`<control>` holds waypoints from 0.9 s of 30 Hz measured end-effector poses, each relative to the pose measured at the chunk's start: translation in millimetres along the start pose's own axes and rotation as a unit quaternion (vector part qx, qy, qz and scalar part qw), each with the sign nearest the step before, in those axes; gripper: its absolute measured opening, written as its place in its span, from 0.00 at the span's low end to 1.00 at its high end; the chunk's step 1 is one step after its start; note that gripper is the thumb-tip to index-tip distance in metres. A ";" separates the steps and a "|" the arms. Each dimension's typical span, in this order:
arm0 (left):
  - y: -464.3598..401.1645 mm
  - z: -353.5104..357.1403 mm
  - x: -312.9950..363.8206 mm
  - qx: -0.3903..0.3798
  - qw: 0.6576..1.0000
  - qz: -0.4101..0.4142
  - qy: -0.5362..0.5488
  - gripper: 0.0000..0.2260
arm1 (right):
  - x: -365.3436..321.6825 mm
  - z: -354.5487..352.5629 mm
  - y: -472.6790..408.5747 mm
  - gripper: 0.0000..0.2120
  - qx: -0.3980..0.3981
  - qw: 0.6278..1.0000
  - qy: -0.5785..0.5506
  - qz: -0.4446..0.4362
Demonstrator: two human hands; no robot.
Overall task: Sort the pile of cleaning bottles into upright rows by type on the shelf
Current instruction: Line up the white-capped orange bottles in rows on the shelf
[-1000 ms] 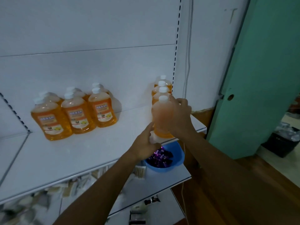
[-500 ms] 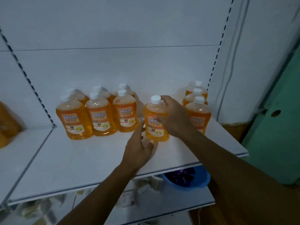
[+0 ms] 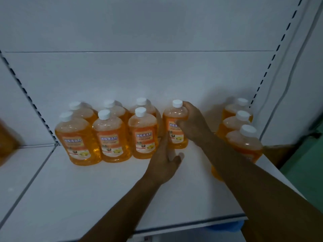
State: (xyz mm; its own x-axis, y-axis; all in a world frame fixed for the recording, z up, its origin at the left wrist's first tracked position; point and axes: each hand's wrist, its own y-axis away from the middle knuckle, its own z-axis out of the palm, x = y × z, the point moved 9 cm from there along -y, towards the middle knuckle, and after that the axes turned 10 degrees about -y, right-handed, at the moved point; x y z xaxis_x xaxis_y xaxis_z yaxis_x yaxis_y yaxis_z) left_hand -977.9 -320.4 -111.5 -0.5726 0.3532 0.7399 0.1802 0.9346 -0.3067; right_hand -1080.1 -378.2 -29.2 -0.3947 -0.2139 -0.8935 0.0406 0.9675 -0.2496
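Note:
Several orange cleaning bottles (image 3: 111,137) with white caps stand upright in two rows at the back left of the white shelf (image 3: 87,189). One more orange bottle (image 3: 173,117) stands just right of them, and my right hand (image 3: 192,123) grips its upper body from the right. My left hand (image 3: 166,159) rests at that bottle's base, fingers against its lower front. Three more orange bottles (image 3: 244,142) stand in a line at the shelf's right end, partly hidden behind my right forearm.
A white back panel and slotted uprights (image 3: 272,63) frame the shelf. An orange blur (image 3: 7,142) shows on the neighbouring shelf at far left. A blue bowl's rim (image 3: 225,227) peeks out below the shelf's front edge. A green door (image 3: 307,163) is at right.
The bottle held in my right hand travelled from the right-hand group leftwards to beside the left rows and now stands on the shelf. My left hand followed to its base.

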 end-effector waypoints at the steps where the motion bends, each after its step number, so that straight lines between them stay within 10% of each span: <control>1: -1.3 -0.2 -0.6 0.003 1.000 -0.004 -0.005 0.31 | 2.0 2.7 -3.6 0.22 0.000 1.000 -0.012 -0.001; 27: 32.9 13.1 10.0 -0.032 0.991 -0.068 -0.107 0.26 | 2.5 6.8 47.3 0.30 -0.015 0.997 0.010 -0.070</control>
State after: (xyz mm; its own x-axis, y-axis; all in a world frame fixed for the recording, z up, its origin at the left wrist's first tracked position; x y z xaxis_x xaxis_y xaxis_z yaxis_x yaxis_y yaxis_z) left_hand -988.1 -286.7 -122.0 -0.7498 0.2133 0.6263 0.1359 0.9761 -0.1697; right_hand -1073.0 -333.9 -45.8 -0.4131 -0.3448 -0.8428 -0.0434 0.9319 -0.3600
